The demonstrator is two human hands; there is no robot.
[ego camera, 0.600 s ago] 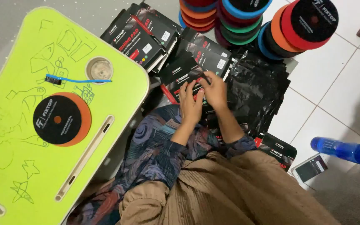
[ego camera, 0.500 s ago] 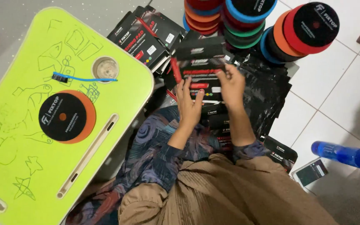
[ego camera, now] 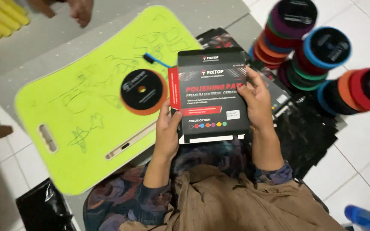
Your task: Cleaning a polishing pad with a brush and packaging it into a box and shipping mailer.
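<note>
left hand (ego camera: 168, 128) – closed on left edge of black flat box (ego camera: 213, 96) | right hand (ego camera: 258, 100) – gripping its right edge | box held upright above lap, beside lime-green surface (ego camera: 73, 128) carrying an orange-black pad (ego camera: 143, 91)

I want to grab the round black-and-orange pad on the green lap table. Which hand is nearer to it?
Left. The left hand grips the black cardboard box at its edge beside the round black-and-orange pad; the right hand holds the far edge.
</note>
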